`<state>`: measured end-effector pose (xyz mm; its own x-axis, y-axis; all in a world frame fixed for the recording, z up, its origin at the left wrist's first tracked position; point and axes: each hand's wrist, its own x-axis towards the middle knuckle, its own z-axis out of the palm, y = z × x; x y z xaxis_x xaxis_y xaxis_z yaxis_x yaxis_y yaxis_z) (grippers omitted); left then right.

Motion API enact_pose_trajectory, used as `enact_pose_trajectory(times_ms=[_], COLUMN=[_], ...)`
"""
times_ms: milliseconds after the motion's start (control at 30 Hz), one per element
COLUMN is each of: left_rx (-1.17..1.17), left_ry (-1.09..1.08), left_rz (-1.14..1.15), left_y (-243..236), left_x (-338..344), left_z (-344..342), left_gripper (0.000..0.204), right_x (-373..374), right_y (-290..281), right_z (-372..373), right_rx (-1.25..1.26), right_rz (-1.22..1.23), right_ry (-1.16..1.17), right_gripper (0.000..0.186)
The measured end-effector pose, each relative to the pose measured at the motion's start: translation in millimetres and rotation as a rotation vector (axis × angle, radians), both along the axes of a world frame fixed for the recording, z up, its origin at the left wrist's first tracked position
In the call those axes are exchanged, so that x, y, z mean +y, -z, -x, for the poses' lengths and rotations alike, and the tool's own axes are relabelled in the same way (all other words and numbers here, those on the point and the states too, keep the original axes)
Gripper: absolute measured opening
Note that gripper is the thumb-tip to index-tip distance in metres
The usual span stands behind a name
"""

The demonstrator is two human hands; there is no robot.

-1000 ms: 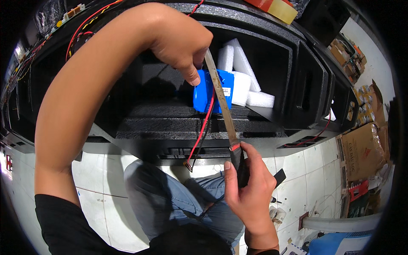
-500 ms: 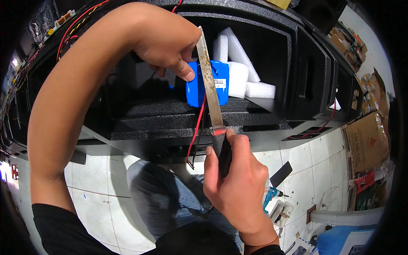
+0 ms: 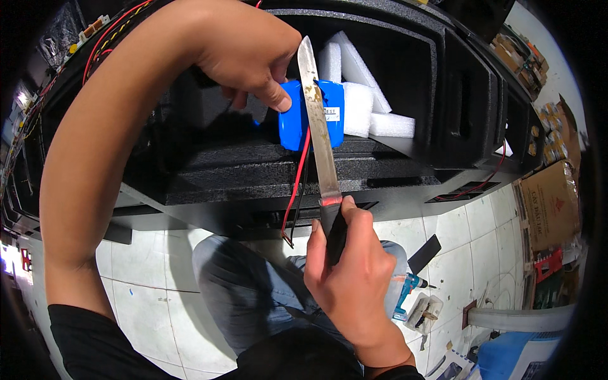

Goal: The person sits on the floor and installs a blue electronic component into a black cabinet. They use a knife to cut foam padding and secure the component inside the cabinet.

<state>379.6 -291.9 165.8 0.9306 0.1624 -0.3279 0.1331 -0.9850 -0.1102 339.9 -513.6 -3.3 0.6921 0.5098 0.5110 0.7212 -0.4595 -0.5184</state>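
My left hand (image 3: 256, 66) grips the upper left of a blue wrapped pack (image 3: 292, 117), thumb on its face and other fingers curled mostly behind. My right hand (image 3: 348, 266) is closed on the black handle of a long, stained metal knife (image 3: 325, 163); the blade lies across the pack, pointing away from me. A red wire (image 3: 299, 180) and a black wire hang below the pack. To its right sit white foam blocks (image 3: 360, 109), inside a recess of a large black textured cabinet (image 3: 240, 183).
Wires and a circuit board (image 3: 95, 25) lie at the upper left. On the tiled floor are a teal drill (image 3: 406, 288), a black plate (image 3: 424, 253) and a plastic tray (image 3: 423, 313). Cardboard boxes (image 3: 548, 206) line the right side. My jeans-clad legs show below the cabinet.
The pack, my left hand and the knife appear higher in the view. My right hand has moved up and left with the knife, and the drill has come into sight.
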Motion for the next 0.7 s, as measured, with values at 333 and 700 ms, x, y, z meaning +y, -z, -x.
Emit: enact_pose_trajectory(times_ms=[333,700], left_rx=[0.001,-0.108], left_ry=[0.001,-0.027], left_rz=[0.110,0.124], left_y=[6,11], left_x=[6,5], left_z=[-3,-1], left_gripper=[0.035,0.045], right_x=[2,6], right_y=[15,6], right_z=[-7,-7], right_rx=[-0.097,0.056], right_rz=[-0.025,-0.076], right_ry=[0.034,0.016], right_gripper=[0.043,0.031])
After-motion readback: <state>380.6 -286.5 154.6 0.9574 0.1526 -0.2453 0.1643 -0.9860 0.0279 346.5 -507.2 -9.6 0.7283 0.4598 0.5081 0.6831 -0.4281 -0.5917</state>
